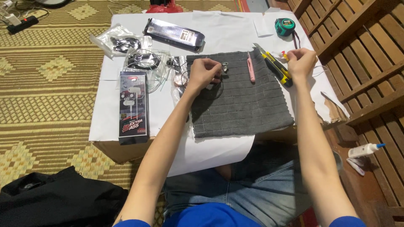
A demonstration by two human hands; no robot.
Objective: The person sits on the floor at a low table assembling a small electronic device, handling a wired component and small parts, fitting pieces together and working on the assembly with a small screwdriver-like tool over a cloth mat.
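head: jeans (252,185) nearest, grey cloth (240,96) beyond | left hand (204,72) pinched on earbud (224,67) and black cord over cloth | right hand (301,61) pinched on thin wire by knife (275,65) | I read: mid wire-prep; next needs steady two-hand tension.

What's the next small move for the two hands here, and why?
Probably lower the right hand toward the grey cloth. It pinches something small and a thin wire off the cloth's edge, while the left hand already holds a small metal piece over it.
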